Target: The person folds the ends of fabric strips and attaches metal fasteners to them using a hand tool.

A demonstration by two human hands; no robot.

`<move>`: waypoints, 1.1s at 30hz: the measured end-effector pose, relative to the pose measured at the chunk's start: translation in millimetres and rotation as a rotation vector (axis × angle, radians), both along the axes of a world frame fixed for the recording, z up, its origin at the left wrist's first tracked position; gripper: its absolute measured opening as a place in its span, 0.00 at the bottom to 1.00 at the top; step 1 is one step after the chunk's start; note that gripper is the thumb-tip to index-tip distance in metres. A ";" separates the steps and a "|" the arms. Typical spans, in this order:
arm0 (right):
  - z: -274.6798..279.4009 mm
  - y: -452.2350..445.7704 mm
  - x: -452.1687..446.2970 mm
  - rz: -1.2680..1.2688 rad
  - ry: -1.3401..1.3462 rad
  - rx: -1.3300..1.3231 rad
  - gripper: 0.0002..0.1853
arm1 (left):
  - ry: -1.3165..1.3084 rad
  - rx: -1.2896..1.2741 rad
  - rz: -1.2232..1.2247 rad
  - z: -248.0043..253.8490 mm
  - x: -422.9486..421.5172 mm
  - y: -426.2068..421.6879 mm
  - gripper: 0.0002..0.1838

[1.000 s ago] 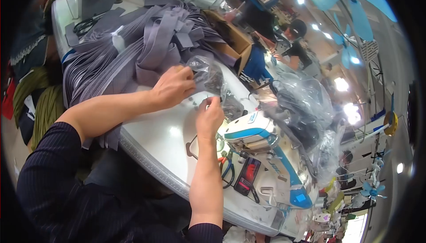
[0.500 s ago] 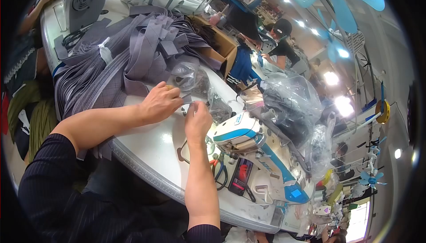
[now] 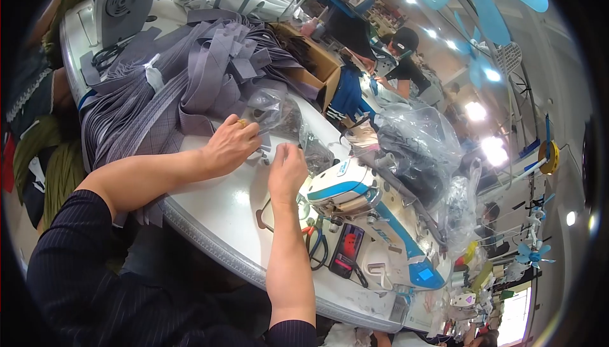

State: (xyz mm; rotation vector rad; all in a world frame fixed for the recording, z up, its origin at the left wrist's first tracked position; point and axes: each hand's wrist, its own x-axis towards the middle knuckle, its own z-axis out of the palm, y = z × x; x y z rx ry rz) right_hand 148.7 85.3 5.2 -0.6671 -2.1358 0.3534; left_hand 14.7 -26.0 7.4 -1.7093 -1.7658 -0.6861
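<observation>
Over the white table (image 3: 216, 220), my left hand (image 3: 233, 146) is closed, thumb and fingers pinched together. My right hand (image 3: 287, 170) is closed in a pinch just to the right, a small gap between the two. A small greyish bit shows in that gap, too small to name, and whatever the fingers hold is hidden. Behind my left hand lies a large heap of grey fabric strips (image 3: 212, 80), part of it bound with a white tie (image 3: 153, 74). A clear plastic bag (image 3: 273, 109) with dark contents rests just beyond both hands.
A white and blue sewing machine (image 3: 346, 185) stands right of my right hand. Near it lie pliers or scissors with red and blue handles (image 3: 315, 239) and a phone (image 3: 347, 250). An open cardboard box (image 3: 323, 61) sits behind; another person (image 3: 406, 61) works farther back.
My hands have drawn slightly apart, the right one shifting a little rightward. The grey piece that spanned them shows less plainly now. The fabric heap has not moved.
</observation>
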 end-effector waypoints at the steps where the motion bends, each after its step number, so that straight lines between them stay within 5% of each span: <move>1: -0.4 0.1 -0.7 0.001 0.011 0.009 0.07 | -0.011 0.003 -0.010 -0.3 0.1 0.1 0.02; 33: 2.6 -4.5 2.5 0.077 -0.087 -0.077 0.07 | -0.086 -0.160 -0.020 2.6 -1.9 -6.0 0.05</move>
